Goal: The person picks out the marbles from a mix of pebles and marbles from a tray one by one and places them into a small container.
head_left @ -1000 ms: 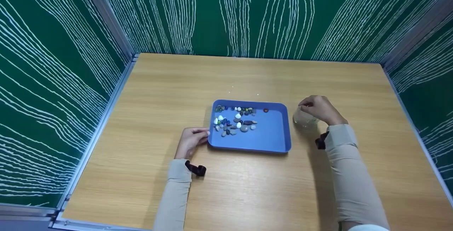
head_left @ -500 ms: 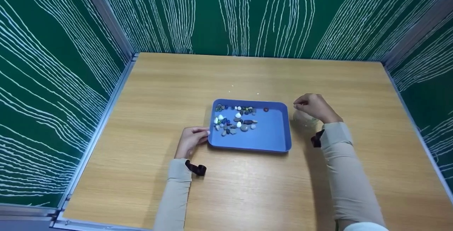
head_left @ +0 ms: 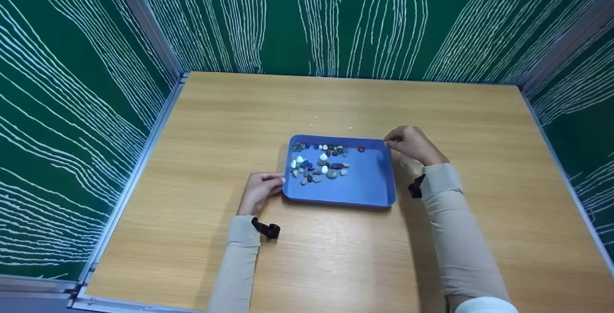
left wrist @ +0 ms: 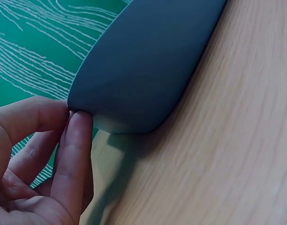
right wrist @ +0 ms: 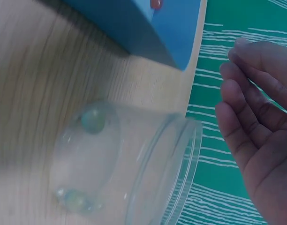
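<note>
My left hand (head_left: 259, 191) pinches the left rim of a blue rectangular tray (head_left: 364, 186) between thumb and fingers; the left wrist view shows the grip at the tray's corner (left wrist: 129, 89). Small pebbles and glass beads lie over the tray's left half, and one red-brown piece (head_left: 361, 149) sits apart near the back right. My right hand (head_left: 413, 144) is over the back right corner of the tray, thumb and forefinger brought together. I cannot tell if a small piece is between those fingertips. Below it stands a clear jar (right wrist: 134, 154) with glass marbles (right wrist: 93, 121) at its bottom.
The wooden table (head_left: 230, 111) carries a few tiny white specks (head_left: 315, 117) behind the tray. Green panels (head_left: 283, 20) with white wavy lines enclose the back and sides, held by metal frame posts (head_left: 144, 20).
My right hand has moved left from above the clear jar to the tray's back right corner. My left hand keeps its hold on the rim, and the tray stays in place.
</note>
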Available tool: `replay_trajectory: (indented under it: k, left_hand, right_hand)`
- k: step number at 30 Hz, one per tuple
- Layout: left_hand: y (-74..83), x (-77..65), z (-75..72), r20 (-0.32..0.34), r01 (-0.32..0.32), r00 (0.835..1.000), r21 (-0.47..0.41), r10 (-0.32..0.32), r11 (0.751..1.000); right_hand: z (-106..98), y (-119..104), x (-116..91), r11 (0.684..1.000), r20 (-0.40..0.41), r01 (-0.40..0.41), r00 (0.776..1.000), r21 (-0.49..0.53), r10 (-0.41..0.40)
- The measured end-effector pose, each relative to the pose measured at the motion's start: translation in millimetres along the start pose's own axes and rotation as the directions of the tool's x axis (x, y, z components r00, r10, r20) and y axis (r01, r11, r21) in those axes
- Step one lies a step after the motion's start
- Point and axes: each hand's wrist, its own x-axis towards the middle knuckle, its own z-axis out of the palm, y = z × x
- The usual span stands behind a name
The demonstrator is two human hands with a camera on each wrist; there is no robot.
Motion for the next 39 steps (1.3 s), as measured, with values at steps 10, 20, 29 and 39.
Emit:
replay_trajectory:
  k: [10, 20, 29, 39]
  left_hand:
    - [-0.1, 2.9, 1.5, -0.032, 0.039, 0.999, 0.014, -0.038, 0.999]
    - [2.2, 1.5, 2.4, -0.036, 0.058, 0.998, 0.028, -0.057, 0.998]
    - [1.9, 1.8, 1.5, -0.036, 0.054, 0.998, 0.033, -0.053, 0.998]
    - [2.2, 2.1, 1.4, -0.040, 0.065, 0.997, 0.047, -0.063, 0.997]
  right_hand:
    - [11.9, -14.7, 13.1, 1.000, 0.008, 0.027, 1.000, 0.003, -0.027]
    - [19.5, -30.1, 20.3, 1.000, 0.067, -0.017, 0.998, 0.024, 0.015]
    - [30.0, -42.0, 29.9, 1.000, 0.089, 0.024, 0.996, 0.014, -0.025]
    - [45.9, -51.5, 38.0, 0.993, 0.125, 0.121, 0.985, -0.011, -0.119]
